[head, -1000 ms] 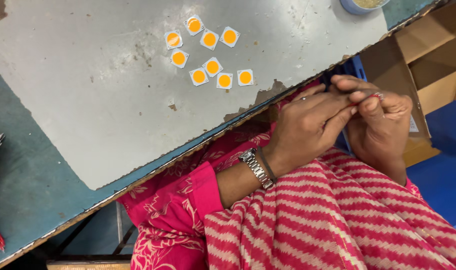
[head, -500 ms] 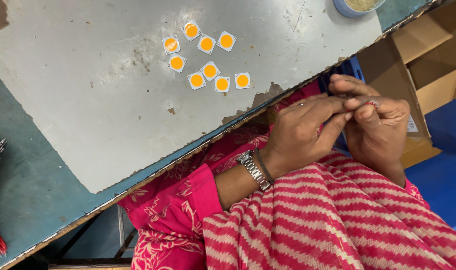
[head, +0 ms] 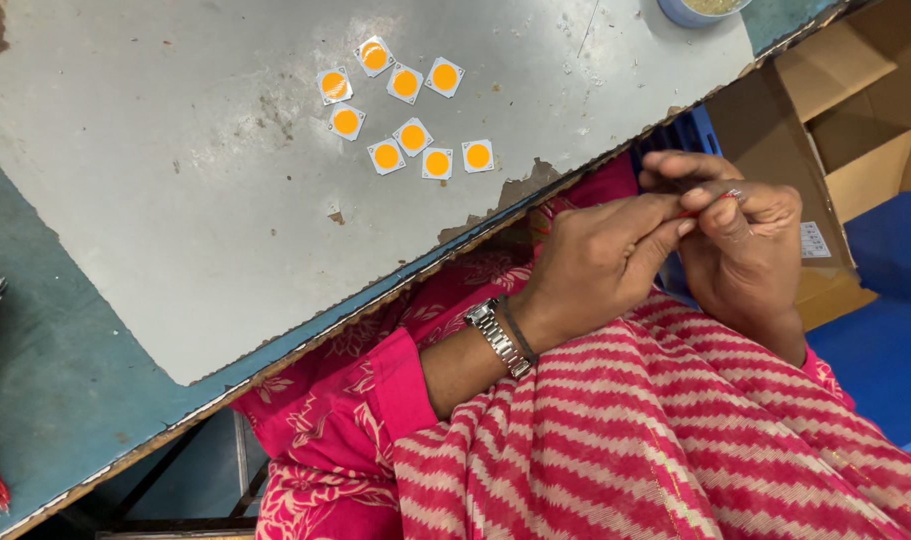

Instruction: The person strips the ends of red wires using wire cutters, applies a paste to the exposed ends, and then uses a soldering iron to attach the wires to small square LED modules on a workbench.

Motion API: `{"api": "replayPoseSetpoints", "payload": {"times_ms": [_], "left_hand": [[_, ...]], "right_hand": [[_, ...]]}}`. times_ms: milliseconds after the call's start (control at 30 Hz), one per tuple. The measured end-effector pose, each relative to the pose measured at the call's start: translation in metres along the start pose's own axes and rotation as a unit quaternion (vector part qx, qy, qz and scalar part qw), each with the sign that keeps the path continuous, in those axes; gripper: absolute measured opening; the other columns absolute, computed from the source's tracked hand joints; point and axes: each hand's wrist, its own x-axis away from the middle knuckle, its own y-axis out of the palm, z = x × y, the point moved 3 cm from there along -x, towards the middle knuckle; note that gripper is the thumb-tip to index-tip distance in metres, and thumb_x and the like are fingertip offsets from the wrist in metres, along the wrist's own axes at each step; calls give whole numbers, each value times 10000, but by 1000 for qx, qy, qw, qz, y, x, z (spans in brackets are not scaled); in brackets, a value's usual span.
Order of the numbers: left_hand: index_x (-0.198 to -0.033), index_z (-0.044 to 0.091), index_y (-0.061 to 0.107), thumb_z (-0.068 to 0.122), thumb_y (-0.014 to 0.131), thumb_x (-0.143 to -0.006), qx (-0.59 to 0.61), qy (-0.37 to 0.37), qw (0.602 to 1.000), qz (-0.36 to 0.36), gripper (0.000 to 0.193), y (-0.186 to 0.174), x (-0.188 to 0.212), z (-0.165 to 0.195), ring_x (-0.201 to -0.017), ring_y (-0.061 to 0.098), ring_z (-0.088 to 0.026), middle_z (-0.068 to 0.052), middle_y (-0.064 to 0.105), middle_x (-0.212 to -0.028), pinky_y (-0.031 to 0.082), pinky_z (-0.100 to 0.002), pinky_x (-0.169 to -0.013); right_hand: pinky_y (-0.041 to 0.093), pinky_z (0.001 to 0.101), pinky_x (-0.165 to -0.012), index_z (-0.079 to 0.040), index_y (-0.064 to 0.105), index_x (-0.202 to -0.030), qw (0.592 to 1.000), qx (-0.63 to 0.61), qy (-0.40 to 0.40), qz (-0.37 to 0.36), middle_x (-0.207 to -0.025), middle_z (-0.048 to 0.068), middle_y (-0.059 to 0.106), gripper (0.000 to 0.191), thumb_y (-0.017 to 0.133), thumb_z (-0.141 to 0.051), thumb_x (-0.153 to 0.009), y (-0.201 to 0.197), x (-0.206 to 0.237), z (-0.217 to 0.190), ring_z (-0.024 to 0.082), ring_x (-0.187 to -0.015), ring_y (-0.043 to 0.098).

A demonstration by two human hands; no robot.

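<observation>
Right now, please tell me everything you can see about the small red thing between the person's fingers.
The thin red wire is mostly hidden. Only a short, slim red piece shows, lying roughly level between the fingertips of the left hand and the right hand, which pinch it from both sides. It is held above the lap, off the table's edge. Its ends and full length cannot be seen.

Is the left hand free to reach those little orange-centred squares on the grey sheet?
Probably not yet: the left hand pinches a thin red wire together with the right hand; the squares lie unobstructed.
</observation>
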Motion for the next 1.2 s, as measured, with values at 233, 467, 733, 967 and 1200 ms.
{"api": "replayPoseSetpoints", "payload": {"times_ms": [233, 467, 733, 967, 1200], "left_hand": [[-1165, 48, 665, 178, 656, -1075, 15, 29, 999, -10, 158, 2, 0, 2, -892, 753, -238, -110, 731, -1039, 607, -314, -758], [-1138, 41, 683, 145, 658, -1060, -8, 25, 999, -19, 132, 1, 0, 6, -846, 739, -261, -117, 720, -1021, 587, -342, -720], [-1177, 33, 655, 127, 643, -1063, -3, 17, 1000, -16, 148, 0, 0, 5, -854, 725, -284, -134, 703, -1006, 582, -359, -719], [-1194, 40, 655, 142, 634, -1071, 30, 4, 999, -36, 161, 0, 1, 6, -869, 723, -302, -149, 699, -984, 574, -368, -724], [-1161, 37, 666, 195, 622, -1062, 30, -26, 997, -60, 192, -1, 0, 6, -827, 718, -306, -147, 696, -934, 556, -392, -700]], "right_hand": [[508, 398, -1081, -60, 787, -1076, 998, 30, -33, -35, -1222, 139, 724, 190, 771, -248, -1049, -1, 0, -5, 267, -1221, 624], [525, 416, -1063, -67, 791, -1071, 998, 29, -57, -27, -1132, 123, 757, 186, 772, -250, -1040, -7, 0, 0, 270, -1149, 694], [508, 465, -1158, -54, 688, -1344, 995, 23, -83, 54, -1067, 157, 760, 286, 762, -113, -1074, -11, 6, 8, 269, -1051, 752], [584, 428, -1113, -52, 697, -1351, 968, 140, -204, 48, -1051, 202, 754, 282, 716, -75, -1070, -20, 8, 13, 279, -1014, 770], [578, 420, -1121, -3, 708, -1255, 974, 116, -188, 47, -1042, 203, 755, 186, 708, -72, -1082, -28, 10, 17, 281, -1024, 768]]}}
